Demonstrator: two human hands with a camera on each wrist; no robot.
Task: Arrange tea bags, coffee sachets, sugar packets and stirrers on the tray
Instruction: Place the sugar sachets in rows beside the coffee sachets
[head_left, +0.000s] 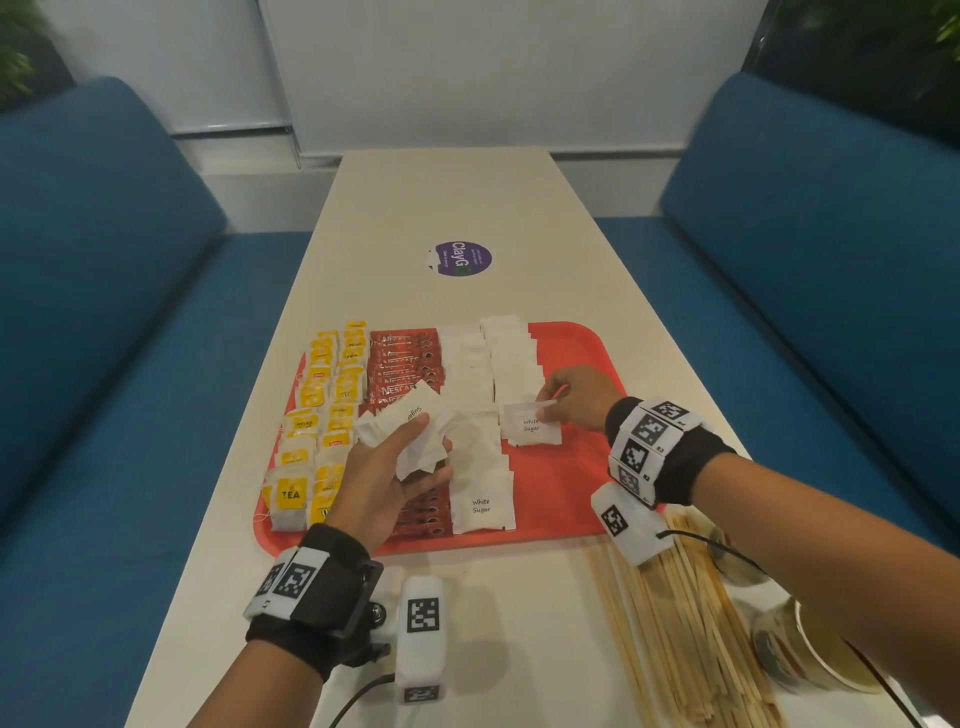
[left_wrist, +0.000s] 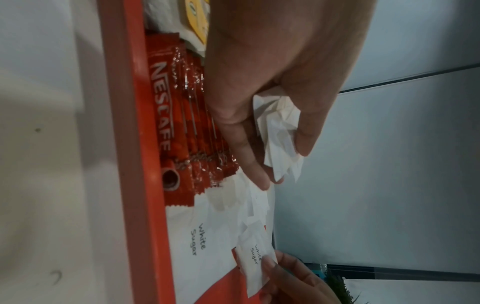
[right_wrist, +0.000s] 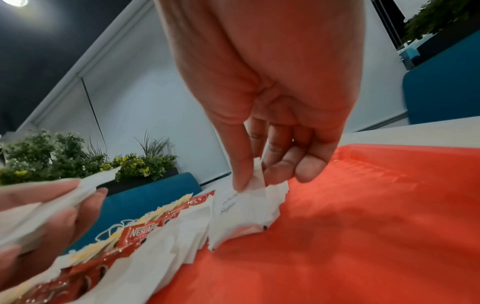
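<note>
A red tray (head_left: 582, 358) holds rows of yellow tea bags (head_left: 322, 400), red Nescafe coffee sachets (head_left: 402, 364) and white sugar packets (head_left: 514, 364). My left hand (head_left: 395, 467) hovers over the coffee row and grips a bunch of sugar packets (head_left: 415, 426), also visible as the crumpled bunch (left_wrist: 280, 131). My right hand (head_left: 569, 397) pinches the top edge of one white sugar packet (head_left: 530, 423) whose lower end rests on the tray at the near end of the right sugar row; the pinched packet (right_wrist: 241, 207) shows between thumb and fingers. Wooden stirrers (head_left: 680, 613) lie on the table.
The cream table (head_left: 447, 208) runs away between two blue benches (head_left: 104, 312). A purple round sticker (head_left: 460, 258) lies beyond the tray. A paper cup (head_left: 821, 649) lies on its side at the near right by the stirrers. The tray's right part (right_wrist: 363, 226) is bare red.
</note>
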